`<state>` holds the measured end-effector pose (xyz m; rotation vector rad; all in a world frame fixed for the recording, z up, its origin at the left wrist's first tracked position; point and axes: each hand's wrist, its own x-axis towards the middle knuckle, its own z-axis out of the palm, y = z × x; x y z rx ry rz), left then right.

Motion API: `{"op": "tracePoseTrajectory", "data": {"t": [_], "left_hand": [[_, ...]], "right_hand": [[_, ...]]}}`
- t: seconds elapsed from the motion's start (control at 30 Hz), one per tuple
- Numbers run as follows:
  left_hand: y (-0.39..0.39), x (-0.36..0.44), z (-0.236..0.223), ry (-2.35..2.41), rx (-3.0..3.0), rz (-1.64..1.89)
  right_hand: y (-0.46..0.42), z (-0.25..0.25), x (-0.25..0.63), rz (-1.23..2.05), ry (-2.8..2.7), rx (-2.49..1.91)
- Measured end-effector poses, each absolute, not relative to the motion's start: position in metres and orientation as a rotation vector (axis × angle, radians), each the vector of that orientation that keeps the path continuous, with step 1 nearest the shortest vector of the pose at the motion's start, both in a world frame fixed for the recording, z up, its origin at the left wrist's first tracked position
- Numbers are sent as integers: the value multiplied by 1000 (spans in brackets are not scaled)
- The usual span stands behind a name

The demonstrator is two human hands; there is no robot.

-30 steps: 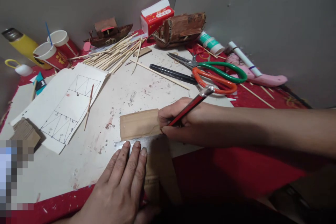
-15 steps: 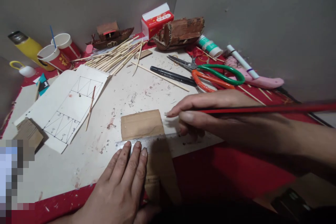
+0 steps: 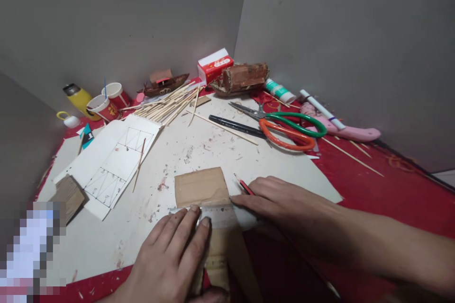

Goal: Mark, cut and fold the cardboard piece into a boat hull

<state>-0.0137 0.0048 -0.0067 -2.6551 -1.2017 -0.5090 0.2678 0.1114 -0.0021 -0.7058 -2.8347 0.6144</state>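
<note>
A clear ruler (image 3: 216,215) lies across a piece of brown cardboard (image 3: 201,185). My left hand (image 3: 170,251) presses on the ruler, its fingers stretched out over the cardboard's lower part. My right hand (image 3: 280,201) rests at the ruler's right end, index fingertip touching near the cardboard's right edge. Tucked in that hand is a red and black pencil (image 3: 246,187); its tip points up and left past the fingers, and most of its shaft is hidden by the hand.
Scissors (image 3: 263,116), a black marker (image 3: 234,125) and loose sticks (image 3: 170,104) lie beyond the cardboard. A sheet with drawn triangles (image 3: 117,165) is at left. Model boats (image 3: 245,78), paper cups (image 3: 103,106), a yellow bottle (image 3: 80,102) and a pink tool (image 3: 351,130) line the back.
My right hand has lowered onto the ruler's right end, and the pencil has swung from level to pointing up-left. The left hand stays on the ruler. The camera view has tilted up.
</note>
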Motion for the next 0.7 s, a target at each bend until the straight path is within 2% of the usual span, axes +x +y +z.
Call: {"op": "tracePoseTrajectory", "data": {"t": [0.1, 0.2, 0.27, 0.4, 0.53, 0.7], "left_hand": [[7, -21, 5, -1430, -2686, -912], [16, -26, 22, -2152, -2481, -1327], [26, -26, 30, -2607, -2263, -1583], [43, -23, 34, -3135, -2002, -2006], [49, -18, 38, -3245, -1819, -2158], [53, -5, 48, -3275, -1855, -2069]], "right_hand": [[113, -3, 284, 672, -2663, -748], [110, 1, 298, 787, -2404, -966], [107, 6, 300, 938, -2217, -1097], [101, 14, 286, 1315, -1807, -1275], [99, 16, 265, 1462, -1550, -1290], [102, 12, 255, 1427, -1452, -1238]]}}
